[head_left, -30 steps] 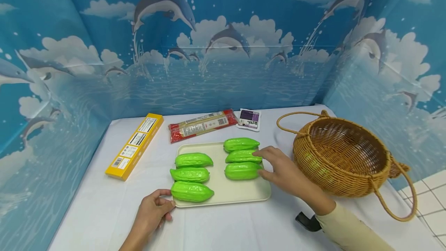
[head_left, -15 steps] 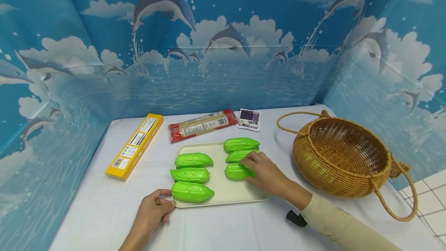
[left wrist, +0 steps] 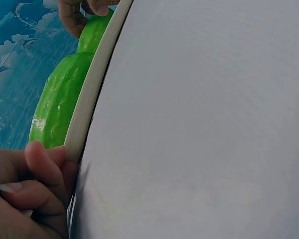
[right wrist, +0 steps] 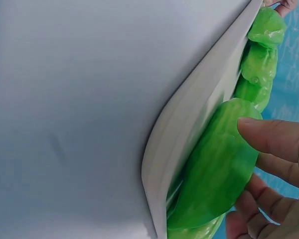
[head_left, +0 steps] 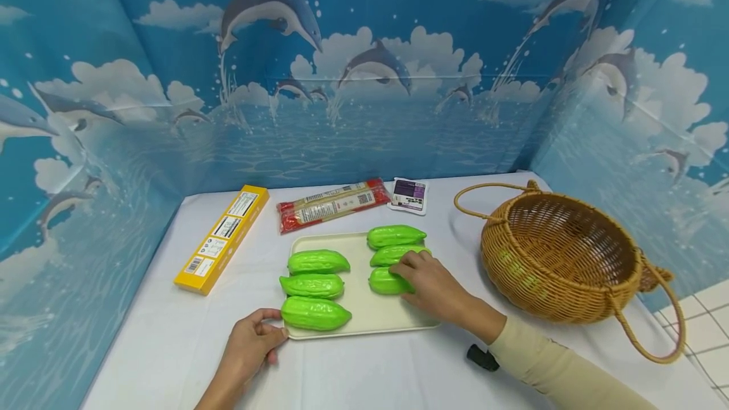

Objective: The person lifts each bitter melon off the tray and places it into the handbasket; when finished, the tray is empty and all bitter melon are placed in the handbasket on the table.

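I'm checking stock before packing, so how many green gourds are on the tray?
6, all on the cream tray: three in the left column, three in the right, the nearest under the right hand. None seem hidden.

Six green gourds (head_left: 312, 312), one tray (head_left: 364, 316), one basket (head_left: 560, 258), three packages (head_left: 221, 238).

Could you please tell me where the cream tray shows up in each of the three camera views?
Head: the tray lies centre, low on the table.
Left wrist: its rim runs diagonally up from the left hand, which holds it.
Right wrist: its edge crosses diagonally, right of centre.
Shared landmark: the green gourd under the right hand; in the left wrist view it shows at the top.
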